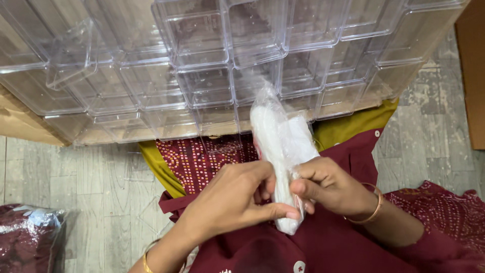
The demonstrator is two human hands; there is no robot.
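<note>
Both of my hands hold a clear plastic bag (pixel 281 135) with white contents, upright over my lap. My left hand (pixel 233 199) pinches the bag's lower end between thumb and fingers. On the bag's right side my right hand (pixel 328 186) grips it, thumb pressed on the plastic. The bag's top is bunched and points up toward the stacked boxes. I wear gold bangles on both wrists and a maroon garment (pixel 323 247).
Several stacked clear plastic boxes (pixel 212 65) fill the upper view, resting on a brown cardboard surface (pixel 20 124). A maroon cloth in a plastic wrap (pixel 28 237) lies at the lower left on the grey tiled floor (pixel 86 182). A brown panel (pixel 472 76) stands at the right.
</note>
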